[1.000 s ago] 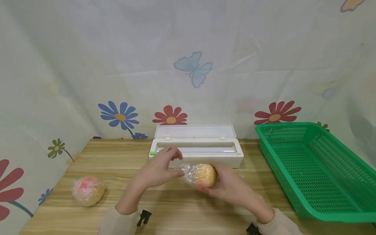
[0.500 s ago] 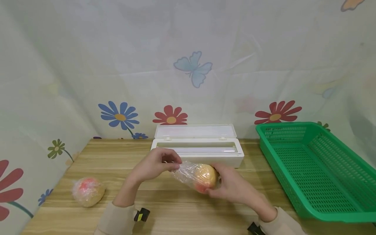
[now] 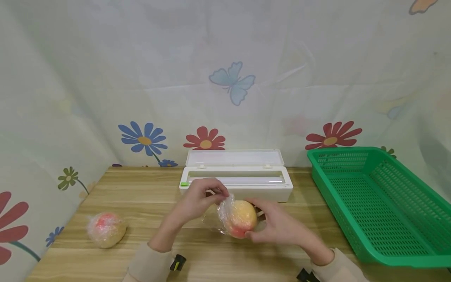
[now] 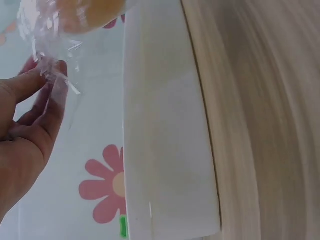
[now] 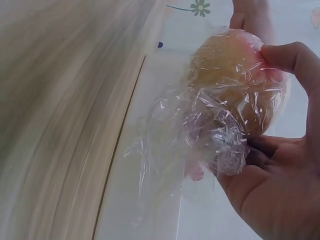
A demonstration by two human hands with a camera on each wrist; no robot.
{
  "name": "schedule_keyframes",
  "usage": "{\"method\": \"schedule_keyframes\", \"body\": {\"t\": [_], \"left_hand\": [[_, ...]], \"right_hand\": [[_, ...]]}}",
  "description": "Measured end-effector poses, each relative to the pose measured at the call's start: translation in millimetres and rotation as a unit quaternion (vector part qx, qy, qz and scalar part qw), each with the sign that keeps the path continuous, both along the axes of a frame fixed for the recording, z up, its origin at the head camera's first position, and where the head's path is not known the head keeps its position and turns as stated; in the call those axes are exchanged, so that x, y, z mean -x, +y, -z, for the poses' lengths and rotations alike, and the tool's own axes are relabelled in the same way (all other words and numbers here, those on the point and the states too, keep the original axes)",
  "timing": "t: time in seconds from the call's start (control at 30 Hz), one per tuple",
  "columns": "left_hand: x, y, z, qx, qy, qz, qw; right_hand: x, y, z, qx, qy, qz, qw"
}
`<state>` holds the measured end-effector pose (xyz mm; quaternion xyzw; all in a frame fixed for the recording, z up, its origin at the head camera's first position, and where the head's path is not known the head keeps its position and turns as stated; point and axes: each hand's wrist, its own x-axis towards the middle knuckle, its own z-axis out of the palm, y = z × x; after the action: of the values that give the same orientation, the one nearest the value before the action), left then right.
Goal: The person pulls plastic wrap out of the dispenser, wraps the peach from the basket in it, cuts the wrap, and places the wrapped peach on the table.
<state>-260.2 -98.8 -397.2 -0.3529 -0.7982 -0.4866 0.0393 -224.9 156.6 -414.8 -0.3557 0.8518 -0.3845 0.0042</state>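
Observation:
A round yellow fruit with a pink-red blush, like a peach (image 3: 244, 216), is held above the wooden table in front of the white box. My right hand (image 3: 278, 225) grips it from the right, thumb below and fingers along the far side. Clear cling film (image 5: 227, 142) covers the fruit, bunched at one end, with a loose sheet trailing off. At the fruit's upper left, my left hand (image 3: 201, 201) pinches the gathered film between thumb and fingertips; the left wrist view shows this pinch close up. A second film-wrapped fruit (image 3: 106, 230) lies on the table at the left.
Behind the hands stands a white cling film dispenser (image 3: 234, 192), lid raised, with a roll inside and a green slider (image 3: 184, 183) at its left end. A green plastic basket (image 3: 343, 213) occupies the right side. A flower-printed curtain (image 3: 162, 98) hangs behind the table (image 3: 141, 188).
My left hand went from loose fingers near the film to pinching it, then drew it up and right against the fruit. The fruit has turned and dropped slightly in my right hand.

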Motion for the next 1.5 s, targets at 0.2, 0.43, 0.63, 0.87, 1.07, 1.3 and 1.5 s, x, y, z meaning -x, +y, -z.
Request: {"method": "schedule_keyframes", "body": {"t": [0.2, 0.43, 0.63, 0.87, 1.07, 1.3, 1.5], "left_hand": [[-1.3, 11, 4.1, 0.012, 0.071, -0.009, 0.9973], [-9.6, 14, -4.1, 0.048, 0.195, -0.147, 0.9686], [-29.2, 19, -17.5, 0.09, 0.055, -0.212, 0.9714], [-30.0, 30, -11.0, 0.054, -0.037, -0.147, 0.9869], [-29.2, 36, -6.8, 0.018, -0.015, -0.125, 0.9918], [-33.0, 42, -6.0, -0.014, -0.019, -0.128, 0.9915], [-38.2, 50, -3.4, 0.099, 0.054, -0.132, 0.9847]], "right_hand": [[-1.8, -1, -2.3, 0.018, -0.029, 0.006, 0.999], [-1.3, -3, -4.0, 0.059, -0.076, 0.052, 0.994], [-0.2, -2, -7.4, 0.098, -0.081, 0.109, 0.986], [-0.2, -2, -8.2, 0.113, -0.078, 0.123, 0.983], [-0.4, -3, -8.6, 0.119, -0.085, 0.114, 0.983], [0.0, -3, -6.1, 0.117, -0.063, 0.114, 0.985], [-0.7, -4, -4.3, 0.111, -0.03, 0.123, 0.986]]}}
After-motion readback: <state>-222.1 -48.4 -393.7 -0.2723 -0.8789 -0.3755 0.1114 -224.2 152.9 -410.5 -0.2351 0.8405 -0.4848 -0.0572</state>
